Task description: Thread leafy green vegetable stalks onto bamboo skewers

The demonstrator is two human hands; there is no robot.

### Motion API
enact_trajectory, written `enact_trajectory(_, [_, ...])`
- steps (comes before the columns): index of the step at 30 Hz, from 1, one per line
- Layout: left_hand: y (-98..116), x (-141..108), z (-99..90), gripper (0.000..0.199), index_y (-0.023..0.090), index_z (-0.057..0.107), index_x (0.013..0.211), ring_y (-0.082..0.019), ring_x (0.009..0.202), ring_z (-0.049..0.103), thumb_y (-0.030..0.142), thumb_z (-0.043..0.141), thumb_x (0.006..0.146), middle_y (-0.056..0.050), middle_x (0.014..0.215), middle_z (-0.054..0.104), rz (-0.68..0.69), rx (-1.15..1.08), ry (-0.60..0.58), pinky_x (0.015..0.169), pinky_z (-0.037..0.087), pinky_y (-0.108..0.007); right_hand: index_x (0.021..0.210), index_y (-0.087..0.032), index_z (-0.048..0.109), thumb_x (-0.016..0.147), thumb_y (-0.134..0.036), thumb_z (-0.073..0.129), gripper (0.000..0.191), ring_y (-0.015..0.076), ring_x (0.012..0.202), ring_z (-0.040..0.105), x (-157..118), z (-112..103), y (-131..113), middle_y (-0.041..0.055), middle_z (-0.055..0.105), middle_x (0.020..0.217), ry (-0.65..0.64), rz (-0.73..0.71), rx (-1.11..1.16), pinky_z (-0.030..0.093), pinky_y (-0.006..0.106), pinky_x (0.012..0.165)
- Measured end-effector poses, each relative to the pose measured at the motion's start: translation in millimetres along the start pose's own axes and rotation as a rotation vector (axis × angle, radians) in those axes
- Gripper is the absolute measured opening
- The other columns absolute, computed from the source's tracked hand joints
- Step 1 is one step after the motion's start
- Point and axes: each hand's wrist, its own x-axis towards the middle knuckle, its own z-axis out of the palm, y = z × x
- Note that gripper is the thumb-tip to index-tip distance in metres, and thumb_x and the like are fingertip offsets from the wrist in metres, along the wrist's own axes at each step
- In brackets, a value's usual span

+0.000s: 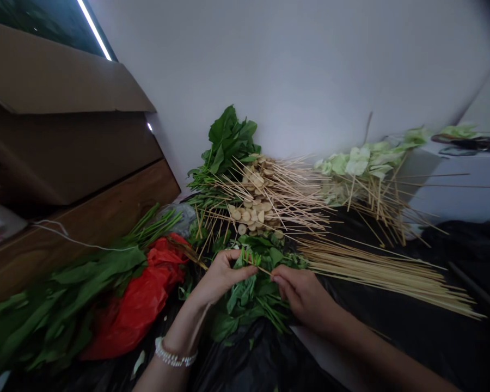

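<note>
Green leafy stems [252,259] are pinched in my nearly closed left hand [224,272], over black plastic sheeting [237,362] before a pale wall [310,71]; my right hand [300,293] pinches a thin wooden skewer [265,270] beside them. A brown cardboard box [65,149] and red plastic bag [147,294] crowd the left; beige skewered slices [253,212] lie beyond.

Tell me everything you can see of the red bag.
The red bag looks like thin plastic, crumpled and creased, with a slight sheen. It lies slumped on black plastic, left of the left hand, which doesn't touch it. Leafy greens lie against its left side. I can't make out its opening or contents.
</note>
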Motion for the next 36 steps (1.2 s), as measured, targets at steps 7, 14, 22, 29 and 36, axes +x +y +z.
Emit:
enact_trajectory(7, [-5.1, 2.1, -1.4, 0.022, 0.014, 0.074, 0.071, -0.013, 0.063, 0.060, 0.033, 0.083, 0.064, -0.002, 0.069, 0.069, 0.017, 0.042, 0.047, 0.064, 0.046, -0.022, 0.083, -0.019, 0.059, 0.097, -0.020, 0.035, 0.028, 0.0164, 0.074, 0.063, -0.8, 5.1, 3.5, 0.0056, 0.067, 0.078, 0.063, -0.052, -0.072, 0.043, 0.025, 0.068])
enact_trajectory(14, [3.1, 0.4, 0.1, 0.029, 0.016, 0.076, 0.082, -0.014, 0.068, 0.063, 0.032, 0.086, 0.060, -0.003, 0.077, 0.072, -0.023, -0.086, 0.089, 0.068, 0.049, -0.023, 0.085, -0.019, 0.059, 0.097, -0.022, 0.037, 0.026, 0.0138, 0.059, 0.056, 3.4, -1.1, 0.1, 0.0006, 0.060, 0.067, 0.039, 0.023, 0.009, 0.039, 0.024, 0.060])
enact_trajectory(22, [1.8, 2.1, -5.1, 0.028, 0.014, 0.073, 0.063, -0.008, 0.054, 0.052, 0.036, 0.088, 0.053, 0.001, 0.060, 0.064, -0.076, -0.135, 0.232, 0.053, 0.042, -0.018, 0.083, -0.019, 0.058, 0.097, -0.021, 0.037, 0.026, 0.0139, 0.059, 0.054, 4.3, -1.1, 1.0, 0.0002, 0.058, 0.065, 0.058, 0.034, 0.042, 0.038, 0.024, 0.060])
enact_trajectory(29, [0.8, 2.8, -4.0, 0.025, 0.016, 0.076, 0.065, -0.009, 0.057, 0.054, 0.036, 0.087, 0.055, 0.000, 0.062, 0.067, -0.063, -0.085, 0.212, 0.058, 0.044, -0.019, 0.082, -0.020, 0.057, 0.097, -0.022, 0.037, 0.025, 0.0138, 0.057, 0.053, 4.4, 0.3, 2.1, -0.0006, 0.057, 0.063, 0.049, 0.042, 0.053, 0.037, 0.024, 0.059])
enact_trajectory(36, [-0.7, 1.8, -10.8, 0.032, 0.016, 0.079, 0.073, -0.013, 0.062, 0.058, 0.043, 0.086, 0.057, -0.003, 0.069, 0.071, -0.046, -0.050, 0.224, 0.058, 0.047, -0.023, 0.082, -0.020, 0.057, 0.097, -0.021, 0.039, 0.024, 0.0133, 0.059, 0.053, 6.0, -5.6, -1.6, -0.0009, 0.057, 0.065, 0.059, 0.032, 0.073, 0.037, 0.023, 0.060])
